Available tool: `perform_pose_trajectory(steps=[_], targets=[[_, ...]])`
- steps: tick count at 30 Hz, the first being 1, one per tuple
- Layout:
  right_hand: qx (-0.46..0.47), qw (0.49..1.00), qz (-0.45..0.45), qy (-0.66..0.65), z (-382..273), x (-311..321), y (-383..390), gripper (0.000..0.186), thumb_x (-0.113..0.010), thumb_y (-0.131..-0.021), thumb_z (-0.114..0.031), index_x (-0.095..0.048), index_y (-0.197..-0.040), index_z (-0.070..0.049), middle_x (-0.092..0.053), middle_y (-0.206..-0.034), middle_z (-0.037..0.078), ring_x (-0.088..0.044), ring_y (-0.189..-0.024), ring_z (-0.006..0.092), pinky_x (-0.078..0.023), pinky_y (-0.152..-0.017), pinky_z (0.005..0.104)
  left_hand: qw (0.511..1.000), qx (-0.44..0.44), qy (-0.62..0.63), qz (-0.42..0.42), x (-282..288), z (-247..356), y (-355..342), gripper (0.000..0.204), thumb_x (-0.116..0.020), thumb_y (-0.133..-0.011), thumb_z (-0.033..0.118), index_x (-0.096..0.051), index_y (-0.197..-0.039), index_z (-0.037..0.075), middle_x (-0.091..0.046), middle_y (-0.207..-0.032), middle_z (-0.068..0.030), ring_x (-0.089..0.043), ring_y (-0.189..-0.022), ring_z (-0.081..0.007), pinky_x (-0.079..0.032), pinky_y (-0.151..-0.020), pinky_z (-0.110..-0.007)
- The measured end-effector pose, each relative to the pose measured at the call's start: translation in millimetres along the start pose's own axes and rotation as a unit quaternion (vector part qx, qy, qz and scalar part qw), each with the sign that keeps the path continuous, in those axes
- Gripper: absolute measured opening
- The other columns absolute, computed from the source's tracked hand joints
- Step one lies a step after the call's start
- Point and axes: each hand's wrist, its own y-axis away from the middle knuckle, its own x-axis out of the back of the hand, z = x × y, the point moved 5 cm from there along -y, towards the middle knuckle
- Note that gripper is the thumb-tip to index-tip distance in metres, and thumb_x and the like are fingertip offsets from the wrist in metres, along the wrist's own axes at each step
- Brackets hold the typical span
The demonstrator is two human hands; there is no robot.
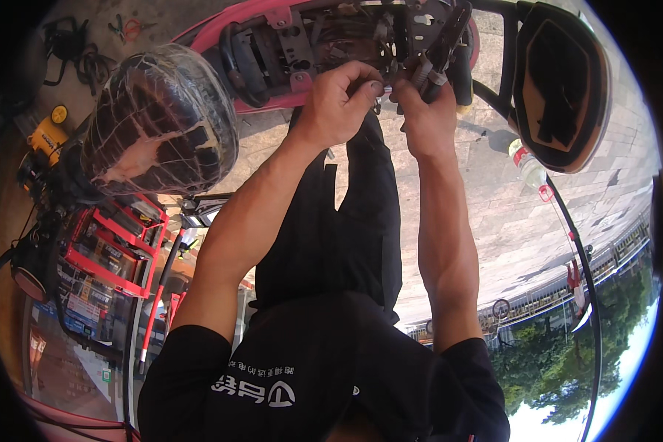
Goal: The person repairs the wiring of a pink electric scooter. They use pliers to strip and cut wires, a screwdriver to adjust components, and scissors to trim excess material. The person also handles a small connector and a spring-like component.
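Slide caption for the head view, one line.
Left hand and right hand close together at a pink vehicle's exposed frame, a plastic-wrapped seat to their left.

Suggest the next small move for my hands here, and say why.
Probably ease the dark tool in your right hand slightly left, toward your left hand: its thumb and forefinger are pinched together beside the pink-edged vehicle body, and the tool sits just right of that pinch. Whether they hold anything, I can't tell.
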Motion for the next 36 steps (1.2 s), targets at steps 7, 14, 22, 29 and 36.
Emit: perform_pose_trajectory(steps=[7,14,22,29,36], targets=[[-0.006,1.0,-0.018,0.001,-3,-4,2,0.023,-0.064,-0.084,-0.007,-0.058,-0.104,0.001,-0.064,-0.086,0.004,-0.059,-0.075,0.0098,-0.048,-0.068,0.0248,0.998,0.045,0.042,0.02,3,-2,-1,0.015,-0.064,-0.086,0.012,-0.066,-0.094,-0.001,-0.069,-0.08,-0.0053,-0.061,-0.074,-0.0087,-0.049,-0.067,-0.026],[-0.065,0.997,-0.016,-0.027,1,-8,2,0.022,-0.064,-0.083,-0.009,-0.059,-0.102,0.001,-0.063,-0.083,0.004,-0.059,-0.073,0.0108,-0.048,-0.065,0.0256,0.999,0.041,-0.007,0.033,3,6,0,0.009,-0.062,-0.087,0.004,-0.065,-0.093,-0.002,-0.068,-0.081,-0.0024,-0.06,-0.071,-0.0042,-0.048,-0.063,-0.021],[-0.084,0.996,0.022,-0.024,-7,-8,9,0.024,-0.066,-0.082,-0.01,-0.06,-0.102,0.002,-0.063,-0.083,0.006,-0.059,-0.073,0.0116,-0.049,-0.066,0.0267,0.971,-0.113,-0.164,0.134,1,33,13,0.009,-0.067,-0.08,-0.001,-0.067,-0.089,-0.001,-0.069,-0.081,-0.0095,-0.068,-0.066,-0.0164,-0.052,-0.059,-0.026],[-0.05,0.998,0.034,-0.017,-10,-17,14,0.026,-0.067,-0.08,-0.01,-0.059,-0.101,0.003,-0.064,-0.084,0.006,-0.058,-0.076,0.0121,-0.049,-0.07,0.0278,0.962,-0.099,-0.172,0.188,0,37,18,0.01,-0.066,-0.079,-0.003,-0.067,-0.089,-0.002,-0.069,-0.084,-0.0117,-0.071,-0.071,-0.0193,-0.056,-0.063,-0.029],[-0.033,0.996,0.03,-0.072,1,-21,14,0.028,-0.065,-0.08,-0.009,-0.057,-0.104,0.003,-0.063,-0.087,0.006,-0.058,-0.078,0.012,-0.049,-0.071,0.0274,0.969,-0.064,-0.119,0.205,-1,33,19,0.007,-0.064,-0.08,0.0,-0.066,-0.087,0.0,-0.067,-0.082,-0.0131,-0.069,-0.071,-0.023,-0.055,-0.06,-0.031]])
